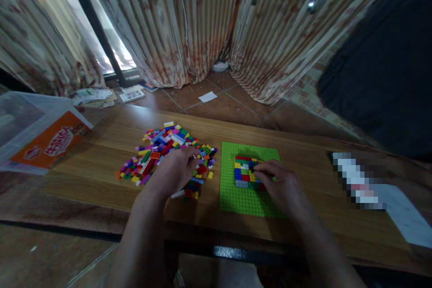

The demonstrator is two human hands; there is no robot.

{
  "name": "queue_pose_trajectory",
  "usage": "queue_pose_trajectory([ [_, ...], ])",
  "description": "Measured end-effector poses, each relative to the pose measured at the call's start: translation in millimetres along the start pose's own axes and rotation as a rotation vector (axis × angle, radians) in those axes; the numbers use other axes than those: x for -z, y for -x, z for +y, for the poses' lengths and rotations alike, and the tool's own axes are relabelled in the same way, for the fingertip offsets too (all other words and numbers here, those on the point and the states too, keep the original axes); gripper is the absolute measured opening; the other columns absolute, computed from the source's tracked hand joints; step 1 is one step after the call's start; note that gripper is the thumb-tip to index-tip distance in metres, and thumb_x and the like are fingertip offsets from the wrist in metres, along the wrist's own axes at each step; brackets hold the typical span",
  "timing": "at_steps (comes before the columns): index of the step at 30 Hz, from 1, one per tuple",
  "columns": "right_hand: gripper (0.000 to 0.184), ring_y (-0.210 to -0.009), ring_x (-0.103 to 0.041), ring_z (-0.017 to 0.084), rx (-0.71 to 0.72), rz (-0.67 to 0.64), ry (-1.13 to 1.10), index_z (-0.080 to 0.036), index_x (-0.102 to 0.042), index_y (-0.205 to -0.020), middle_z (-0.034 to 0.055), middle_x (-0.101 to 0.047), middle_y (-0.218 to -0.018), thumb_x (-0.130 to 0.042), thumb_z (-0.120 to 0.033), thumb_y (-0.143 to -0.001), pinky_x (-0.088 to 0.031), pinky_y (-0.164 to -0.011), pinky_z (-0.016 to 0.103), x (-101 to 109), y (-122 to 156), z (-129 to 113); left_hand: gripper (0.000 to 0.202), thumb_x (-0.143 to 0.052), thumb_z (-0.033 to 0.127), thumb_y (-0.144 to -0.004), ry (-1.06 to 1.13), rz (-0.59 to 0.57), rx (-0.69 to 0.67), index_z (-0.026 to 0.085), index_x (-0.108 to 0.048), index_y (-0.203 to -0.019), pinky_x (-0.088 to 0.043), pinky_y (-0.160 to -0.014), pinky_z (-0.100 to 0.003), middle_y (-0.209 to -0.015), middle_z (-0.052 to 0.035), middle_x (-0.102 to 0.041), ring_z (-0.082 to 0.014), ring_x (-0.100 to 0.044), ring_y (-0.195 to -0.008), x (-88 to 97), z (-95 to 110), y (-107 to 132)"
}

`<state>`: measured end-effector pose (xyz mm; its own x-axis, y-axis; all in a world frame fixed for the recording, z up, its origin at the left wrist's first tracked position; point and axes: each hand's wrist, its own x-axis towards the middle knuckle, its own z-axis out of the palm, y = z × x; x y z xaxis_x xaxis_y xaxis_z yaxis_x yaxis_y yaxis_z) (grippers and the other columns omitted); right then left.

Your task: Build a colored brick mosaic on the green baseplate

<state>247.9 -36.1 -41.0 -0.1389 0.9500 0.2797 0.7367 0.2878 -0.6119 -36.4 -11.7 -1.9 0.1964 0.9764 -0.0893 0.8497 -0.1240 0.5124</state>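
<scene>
A bright green studded baseplate (231,202) lies on the wooden table. On it stands a low block of toy bricks (243,175) in red, yellow, blue, white and grey rows. My right hand (278,182) reaches over the block's right side, thumb and finger pinched on a small dark toy brick (252,168) at its top. Part of the block is hidden behind those fingers. My left hand (180,166) is over the right part of a loose pile of colourful bricks (165,139). Its fingers are drawn together near a small whitish bit; what they hold cannot be made out.
A clear plastic box (33,103) with an orange label stands at the table's left end. Toward the right lie a blurred-out object (357,182) and a white sheet (405,211). Striped curtains (189,31) hang beyond the table (111,144), and papers (94,96) lie on the floor.
</scene>
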Motion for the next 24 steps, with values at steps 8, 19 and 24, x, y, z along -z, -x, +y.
queue_pose_trajectory([
  [8,0.012,-0.079,-0.065,0.019,0.026,0.045,-0.004,-0.023,-0.071,-0.081,0.0030,-0.070,-0.083,-0.060,-0.028,-0.085,-0.052,-0.074,0.033,-7,0,4,0.029,-0.047,0.023,-0.087,-0.003,-0.005,0.012,0.017,-0.067,-0.107,-0.047,-0.072,-0.028,-0.083,-0.0072,-0.071,-0.0206,-0.065,-0.078,0.0,-1,1],
  [19,0.014,-0.078,-0.066,0.019,0.098,0.063,0.058,-0.022,-0.072,-0.080,0.0039,-0.072,-0.083,-0.060,-0.025,-0.086,-0.053,-0.072,0.032,-11,2,8,0.028,-0.049,0.023,-0.086,-0.003,0.004,0.004,0.017,-0.068,-0.106,-0.047,-0.071,-0.026,-0.081,-0.0066,-0.071,-0.0190,-0.065,-0.076,0.5,0,1],
  [24,0.016,-0.078,-0.066,0.019,0.102,0.035,0.066,-0.021,-0.073,-0.081,0.0052,-0.071,-0.083,-0.058,-0.023,-0.087,-0.054,-0.073,0.033,-8,2,2,0.026,-0.050,0.024,-0.086,0.023,0.023,-0.027,0.019,-0.069,-0.103,-0.046,-0.070,-0.025,-0.080,-0.0053,-0.071,-0.0180,-0.065,-0.075,-2.0,-2,0],
])
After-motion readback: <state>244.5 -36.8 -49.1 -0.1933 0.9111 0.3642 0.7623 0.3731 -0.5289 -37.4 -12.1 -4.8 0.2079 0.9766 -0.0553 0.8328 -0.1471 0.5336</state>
